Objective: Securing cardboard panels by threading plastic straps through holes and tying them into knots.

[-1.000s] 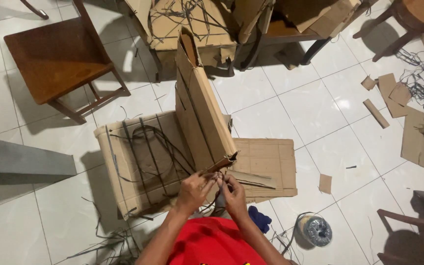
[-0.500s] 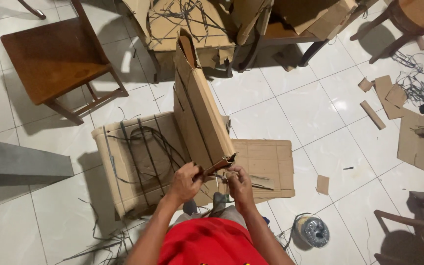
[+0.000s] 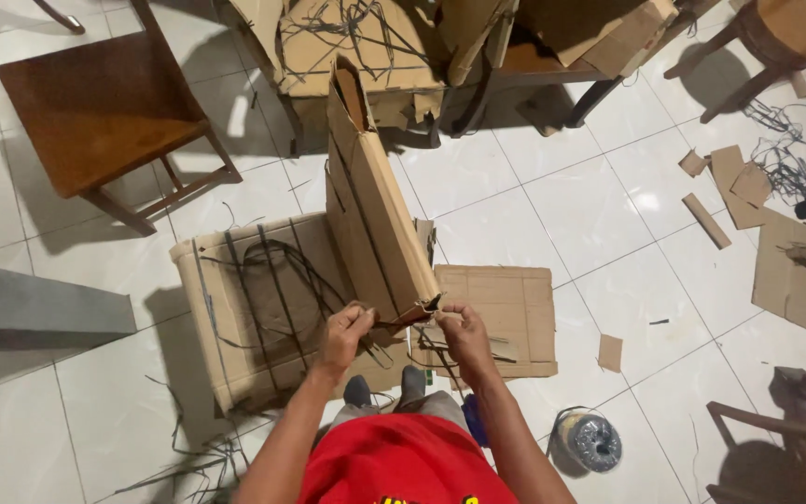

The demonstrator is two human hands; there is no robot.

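Both hands sit slightly higher and wider apart than half a second ago, and the tall folded brown cardboard panel (image 3: 372,201) leans at much the same tilt. We see the left hand (image 3: 345,333) pinched shut on a dark strap end at the panel's lower corner, and the right hand (image 3: 464,334) closed on the strap (image 3: 401,318) from the other side, fingers curled together around it. That panel stands upright on the white tiled floor (image 3: 552,196), its foot resting on a flat cardboard box face (image 3: 263,308) already crossed by several dark bands. Beside it, toward the right, lies a flat brown cardboard sheet (image 3: 506,317).

We judge the work part done: the flat face carries its bands, while the upright piece is only being fastened at its bottom corner, with the rest of its length unbound as far as we can tell. A roll of dark strapping (image 3: 590,441) waits near the person's right knee; a wooden chair (image 3: 104,112) stands off to the far left corner.
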